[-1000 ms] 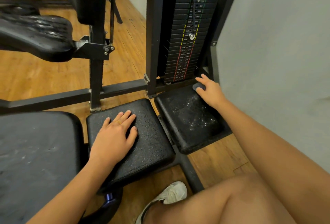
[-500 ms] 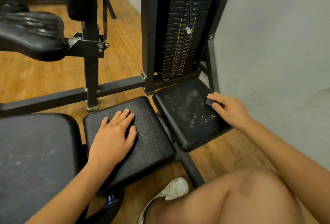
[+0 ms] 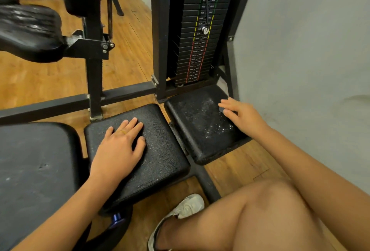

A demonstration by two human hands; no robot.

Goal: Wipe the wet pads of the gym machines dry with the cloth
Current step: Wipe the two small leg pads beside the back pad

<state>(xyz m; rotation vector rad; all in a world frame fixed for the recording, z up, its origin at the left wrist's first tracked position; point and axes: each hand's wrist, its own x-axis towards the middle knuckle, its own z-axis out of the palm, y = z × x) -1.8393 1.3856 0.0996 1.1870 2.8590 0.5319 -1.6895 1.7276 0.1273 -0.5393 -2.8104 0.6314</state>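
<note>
the right pad (image 3: 202, 130) under your right hand (image 3: 243, 115) is black and pebbled, leather-like, with beads of water shining on it. the bit of cloth (image 3: 221, 109) showing beneath your fingers looks dark grey and matt. the middle pad (image 3: 160, 150) under your left hand (image 3: 118, 148) has the same grainy black skin with a dull sheen. the large pad (image 3: 36, 170) is matt and scuffed. the frame (image 3: 128, 90) is black painted metal, worn at the bracket, and the weight stack (image 3: 200, 50) is matt black metal. the floor (image 3: 40, 78) is wood plank with a soft sheen, the wall (image 3: 300, 50) flat grey paint.
</note>
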